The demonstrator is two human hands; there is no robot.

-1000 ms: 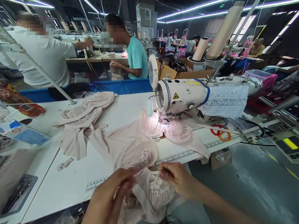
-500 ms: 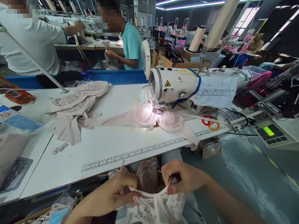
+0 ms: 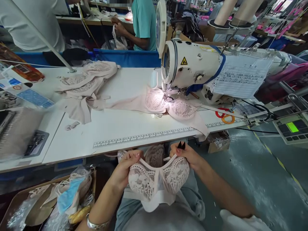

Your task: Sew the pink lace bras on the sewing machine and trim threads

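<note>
A pale pink lace bra (image 3: 146,183) is stretched between my hands above my lap, its cups facing up toward me. My left hand (image 3: 128,165) pinches the upper edge of one cup. At the other cup's upper edge, my right hand (image 3: 186,155) is closed on the fabric. Two black pointed tips (image 3: 181,145) stick up from that hand; the rest of this tool is hidden. Beyond my hands, a brownish lace piece (image 3: 155,156) shows below the table edge. Another pink bra (image 3: 183,109) lies under the needle of the sewing machine (image 3: 192,62).
More pink bras (image 3: 89,80) lie piled on the white table (image 3: 127,128), whose front edge carries a ruler strip. Scissors with red and orange handles (image 3: 228,119) rest right of the machine. An open box (image 3: 14,202) with scraps stands lower left. Two co-workers sit across the table.
My view has tilted downward. The held bra is now spread and seen whole, with both hands still on its upper edge. Black tips have come into sight at my right hand.
</note>
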